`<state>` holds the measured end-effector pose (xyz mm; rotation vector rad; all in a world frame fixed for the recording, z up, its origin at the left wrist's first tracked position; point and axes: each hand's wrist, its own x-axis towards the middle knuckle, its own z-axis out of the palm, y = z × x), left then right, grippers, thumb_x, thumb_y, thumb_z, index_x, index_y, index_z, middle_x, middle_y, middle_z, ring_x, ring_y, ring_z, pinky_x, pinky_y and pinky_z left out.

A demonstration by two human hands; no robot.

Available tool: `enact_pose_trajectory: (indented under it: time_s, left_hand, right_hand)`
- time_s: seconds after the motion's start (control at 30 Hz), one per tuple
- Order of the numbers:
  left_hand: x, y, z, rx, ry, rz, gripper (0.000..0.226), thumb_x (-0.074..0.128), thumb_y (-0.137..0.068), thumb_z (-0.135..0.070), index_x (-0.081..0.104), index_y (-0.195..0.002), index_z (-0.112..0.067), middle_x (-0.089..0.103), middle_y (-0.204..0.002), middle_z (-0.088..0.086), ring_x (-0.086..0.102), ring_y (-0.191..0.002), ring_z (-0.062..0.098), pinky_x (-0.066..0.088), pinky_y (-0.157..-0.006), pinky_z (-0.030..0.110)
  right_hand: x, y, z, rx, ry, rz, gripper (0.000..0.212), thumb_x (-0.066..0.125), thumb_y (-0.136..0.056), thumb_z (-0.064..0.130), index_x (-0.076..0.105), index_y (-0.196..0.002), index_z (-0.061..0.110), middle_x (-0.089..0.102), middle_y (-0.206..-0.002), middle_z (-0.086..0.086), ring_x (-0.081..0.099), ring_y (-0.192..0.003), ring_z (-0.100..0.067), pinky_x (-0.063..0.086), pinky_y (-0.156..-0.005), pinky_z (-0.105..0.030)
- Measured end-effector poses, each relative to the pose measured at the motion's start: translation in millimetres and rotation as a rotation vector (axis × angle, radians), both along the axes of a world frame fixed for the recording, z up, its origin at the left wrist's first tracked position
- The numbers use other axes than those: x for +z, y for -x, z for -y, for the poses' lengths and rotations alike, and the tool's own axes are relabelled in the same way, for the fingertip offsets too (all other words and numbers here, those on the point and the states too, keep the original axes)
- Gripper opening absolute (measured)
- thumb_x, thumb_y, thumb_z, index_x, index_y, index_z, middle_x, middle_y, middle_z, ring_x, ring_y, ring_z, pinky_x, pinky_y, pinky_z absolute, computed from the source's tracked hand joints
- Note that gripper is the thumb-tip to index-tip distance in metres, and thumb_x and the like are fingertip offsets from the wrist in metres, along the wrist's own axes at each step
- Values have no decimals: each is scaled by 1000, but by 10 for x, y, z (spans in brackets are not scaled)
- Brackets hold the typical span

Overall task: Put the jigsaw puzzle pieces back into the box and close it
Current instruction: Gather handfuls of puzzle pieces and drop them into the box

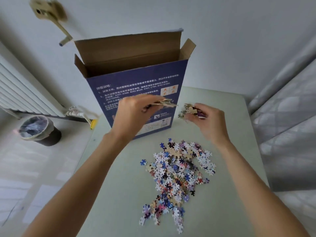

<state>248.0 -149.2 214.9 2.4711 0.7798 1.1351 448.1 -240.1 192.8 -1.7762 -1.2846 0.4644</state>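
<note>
Gripping puzzle pieces in both hands, left hand (135, 113) and right hand (207, 119), we face the open box (136, 86) standing on the counter (119, 194) behind the loose pile (177, 177).

Tall dark-blue cardboard puzzle box (136, 86), top flaps open, front panel printed in white:
- Heading in Chinese characters, upper left, reading "拼图说明:".
- Numbered lines 1, 2, 3 of Chinese text beneath; number ranges legible: "A001-A260, B261-B520, C521-C760, D761-D1000".
- Pale four-part square (169, 90) at right, lettered A, B, C, D in orange.
- Lower small print too blurred to read.
</note>
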Motion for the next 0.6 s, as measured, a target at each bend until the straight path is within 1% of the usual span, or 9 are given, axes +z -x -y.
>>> enact_pose_trajectory:
  time_s: [0.07, 0.13, 0.23, 0.27, 0.33, 0.4, 0.47, 0.57, 0.6]
  left_hand:
    - [440, 64, -150, 46, -122, 85, 22, 65, -86, -20, 70, -106, -13, 64, -98, -11, 59, -86, -3, 47, -79, 5]
    - [757, 111, -339, 103, -208, 146, 22, 64, -87, -22, 70, -106, -12, 62, -100, -11, 59, -87, -2, 47, -79, 6]
    - [948, 120, -630, 195, -225, 128, 21, 66, -85, -21, 72, -103, -11, 71, -94, 0, 59, -78, 2, 46, -75, 7]
    - [939, 114, -702, 216, -206, 100, 22, 67, -84, -22, 72, -103, -12, 72, -93, 3, 59, -77, 3, 47, -73, 9]
    - [860, 102, -795, 232, -154, 38, 22, 68, -83, -21, 72, -102, -12, 73, -93, 5, 60, -75, 5, 47, -73, 15]
    - [746, 90, -831, 236, -80, -34, 22, 69, -83, -20, 72, -104, -14, 72, -96, 4, 62, -78, 7, 46, -74, 15]
    - [645, 86, -851, 258, 9, -106, 23, 68, -84, -22, 71, -107, -16, 72, -100, 3, 64, -85, 10, 43, -76, 14]
    - [566, 94, -892, 295, 131, -167, 24, 64, -87, -24, 69, -109, -17, 71, -103, 3, 63, -93, 17, 43, -77, 20]
    - [561, 97, -906, 302, 157, -181, 23, 63, -88, -25, 69, -109, -17, 71, -101, 2, 63, -93, 17, 43, -76, 22]
  right_hand:
    - [215, -10, -184, 18, -68, -4, 36, 73, -78, 16, 66, -113, 11, 66, -103, 6, 61, -82, -1, 47, -78, -7]
    - [370, -19, -370, 33, -116, 19, 34, 71, -80, 20, 66, -113, 12, 69, -106, 0, 63, -89, -8, 51, -79, -16]
    - [570, -13, -602, 37, -186, 52, 36, 70, -81, 25, 65, -115, 12, 67, -110, 0, 61, -92, -7, 49, -72, -9]
    - [632, -2, -666, 41, -212, 59, 37, 69, -81, 26, 64, -115, 12, 67, -110, 1, 61, -93, -6, 48, -70, -7]
    - [748, 9, -805, 52, -256, 74, 37, 70, -81, 26, 64, -115, 11, 67, -110, 0, 62, -93, -8, 50, -72, -12]
    - [862, 18, -953, 68, -288, 99, 38, 70, -81, 28, 65, -114, 10, 68, -109, -1, 63, -92, -8, 51, -73, -16]
    - [963, 40, -1095, 90, -323, 146, 37, 72, -80, 28, 67, -111, 8, 69, -105, -1, 63, -88, -8, 50, -73, -15]
    - [1054, 111, -1276, 152, -335, 266, 31, 73, -78, 24, 69, -105, 9, 70, -97, 2, 62, -83, -9, 47, -75, -10]
    - [1070, 140, -1324, 182, -319, 307, 30, 73, -78, 23, 70, -105, 12, 71, -97, 0, 64, -85, -12, 49, -78, -16]
